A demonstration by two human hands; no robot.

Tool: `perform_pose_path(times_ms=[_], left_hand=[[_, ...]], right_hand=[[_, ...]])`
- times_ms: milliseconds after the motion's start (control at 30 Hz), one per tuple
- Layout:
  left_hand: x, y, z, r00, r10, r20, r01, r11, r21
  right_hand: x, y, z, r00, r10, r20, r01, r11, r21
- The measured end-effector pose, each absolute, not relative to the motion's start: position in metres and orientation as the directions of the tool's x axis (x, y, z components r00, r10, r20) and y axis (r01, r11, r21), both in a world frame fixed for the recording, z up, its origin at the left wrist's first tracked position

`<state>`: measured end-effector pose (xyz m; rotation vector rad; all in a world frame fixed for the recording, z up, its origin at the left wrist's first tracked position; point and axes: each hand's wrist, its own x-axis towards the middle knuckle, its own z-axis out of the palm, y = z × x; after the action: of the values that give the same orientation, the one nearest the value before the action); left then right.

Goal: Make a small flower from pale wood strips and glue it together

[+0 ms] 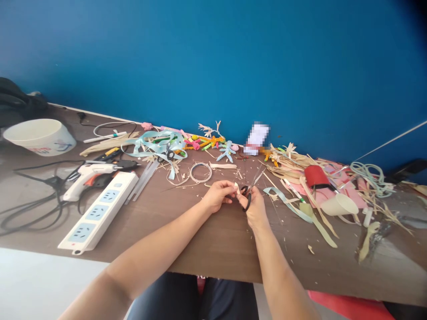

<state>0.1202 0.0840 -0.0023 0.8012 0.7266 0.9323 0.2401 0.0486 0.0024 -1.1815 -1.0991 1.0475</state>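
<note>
My left hand (218, 195) pinches a small pale piece of dried husk-like strip (237, 187) over the middle of the table. Close beside it, my right hand (256, 208) is closed round the black handles of a pair of scissors (247, 203), whose blades point up and away to the right. The right fingertips come near the pale piece; whether they touch it I cannot tell. Beyond my hands lies a ring of clear tape (200, 172), with small pale scraps scattered about it.
A white power strip (100, 213), a glue gun (88, 178) with cables and a white tub (42, 138) stand at left. Light-blue ribbon (156, 142) and pipe-cleaner shapes (226, 151) lie along the wall. Dried strips (310, 164), a red roll (315, 177) and a paper cup (339, 205) are at right.
</note>
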Motion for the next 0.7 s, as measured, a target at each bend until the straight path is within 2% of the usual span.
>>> perform_pose_path(times_ms=[233,433,533,600,700], left_hand=[[0.1185,0.0841,0.0008,0.452,0.862,-0.230,-0.402,0.427,0.810],[0.1146,0.0867,0.0017,0.592,0.749,-0.298,-0.429,0.605,0.671],[0.1148,0.0871,0.0004,0.606,0.742,-0.288,-0.462,0.622,0.632],[0.1159,0.0864,-0.0001,0.583,0.765,-0.273,-0.475,0.593,0.650],[0.1177,0.0847,0.0003,0.501,0.839,-0.213,-0.474,0.472,0.744]], right_hand=[[0.2447,0.0469,0.0000,0.138,0.985,0.104,-0.040,0.110,-0.993],[0.2474,0.0452,-0.0015,0.113,0.990,0.085,-0.105,0.097,-0.990],[0.2469,0.0451,-0.0013,0.095,0.992,0.080,-0.148,0.093,-0.985],[0.2469,0.0456,-0.0019,0.099,0.992,0.084,-0.158,0.099,-0.983],[0.2476,0.0465,-0.0038,0.117,0.989,0.086,-0.156,0.104,-0.982]])
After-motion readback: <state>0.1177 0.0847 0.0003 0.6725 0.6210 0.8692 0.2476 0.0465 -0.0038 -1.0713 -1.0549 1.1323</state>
